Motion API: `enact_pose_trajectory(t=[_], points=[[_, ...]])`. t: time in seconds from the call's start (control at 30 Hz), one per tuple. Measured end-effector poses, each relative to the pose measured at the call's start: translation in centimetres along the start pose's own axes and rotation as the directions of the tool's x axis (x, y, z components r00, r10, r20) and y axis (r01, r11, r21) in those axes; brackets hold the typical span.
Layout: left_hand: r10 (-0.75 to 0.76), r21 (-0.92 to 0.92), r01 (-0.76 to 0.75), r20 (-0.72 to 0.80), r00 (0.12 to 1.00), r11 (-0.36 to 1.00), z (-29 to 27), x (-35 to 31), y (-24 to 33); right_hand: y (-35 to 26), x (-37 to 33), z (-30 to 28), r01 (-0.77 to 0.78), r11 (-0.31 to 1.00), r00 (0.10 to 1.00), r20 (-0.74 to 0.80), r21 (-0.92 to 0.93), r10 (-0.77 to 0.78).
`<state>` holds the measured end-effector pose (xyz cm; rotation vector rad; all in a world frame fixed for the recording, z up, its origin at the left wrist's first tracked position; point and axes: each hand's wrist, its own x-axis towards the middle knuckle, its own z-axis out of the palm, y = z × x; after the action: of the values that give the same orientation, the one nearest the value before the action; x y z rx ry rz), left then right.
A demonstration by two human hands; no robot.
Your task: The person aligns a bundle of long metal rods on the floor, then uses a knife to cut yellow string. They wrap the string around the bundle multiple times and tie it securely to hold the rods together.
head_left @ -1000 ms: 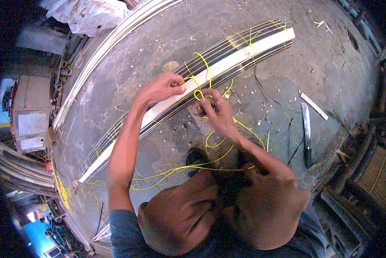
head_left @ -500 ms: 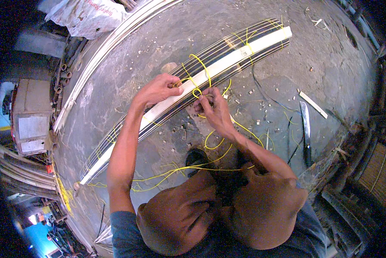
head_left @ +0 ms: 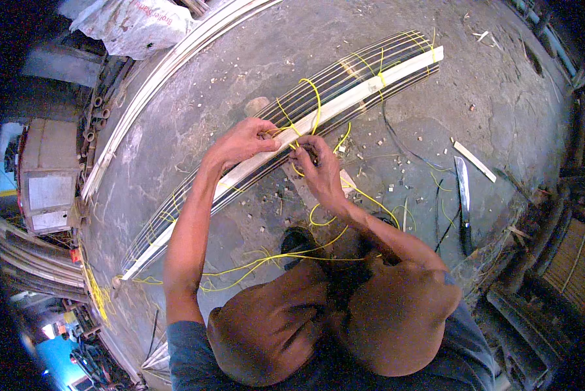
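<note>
A long pale wooden strip (head_left: 346, 98) lies lengthwise over a narrow, curved panel of thin slats (head_left: 351, 68), slanting from lower left to upper right. Thin yellow cord (head_left: 318, 104) loops around strip and slats in several places. My left hand (head_left: 245, 141) rests at the middle of the strip, thumb against the wood, fingers pinching the cord. Close by on the near side, my right hand (head_left: 320, 171) has thumb and fingers pressed together on the same cord where it crosses the strip. Loose cord trails below my right wrist toward my legs.
To the right, a knife (head_left: 463, 189) with a black handle lies on the concrete floor beside a short wood strip (head_left: 475, 161). Small wood chips are scattered near the panel. Long pale strips (head_left: 142, 85) curve along the far left, near a white sack (head_left: 133, 26).
The small cord loop by my right fingers has drawn down close to the strip. My right hand has moved slightly left and down. The panel has tilted a little, showing more far-side slats.
</note>
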<state>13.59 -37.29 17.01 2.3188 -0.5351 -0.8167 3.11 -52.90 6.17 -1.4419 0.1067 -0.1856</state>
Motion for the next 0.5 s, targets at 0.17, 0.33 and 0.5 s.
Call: enact_pose_trajectory(t=[0.17,0.33,0.5], points=[[0.031,-0.047,-0.03,0.019,0.999,0.998,0.4,0.2,0.3,0.4,1.1,0.4,-0.001,0.985,0.99,-0.137,0.173,0.025],[-0.001,-0.122,0.003,0.018,1.0,0.992,0.6,-0.7,0.8,-0.1,1.0,-0.1,-0.09,0.996,0.991,-0.097,0.011,0.09],[0.023,-0.066,-0.029,-0.089,0.996,0.997,2.1,-1.5,1.3,-0.4,0.8,-0.7,-0.066,0.996,0.995,-0.075,-0.057,0.061]])
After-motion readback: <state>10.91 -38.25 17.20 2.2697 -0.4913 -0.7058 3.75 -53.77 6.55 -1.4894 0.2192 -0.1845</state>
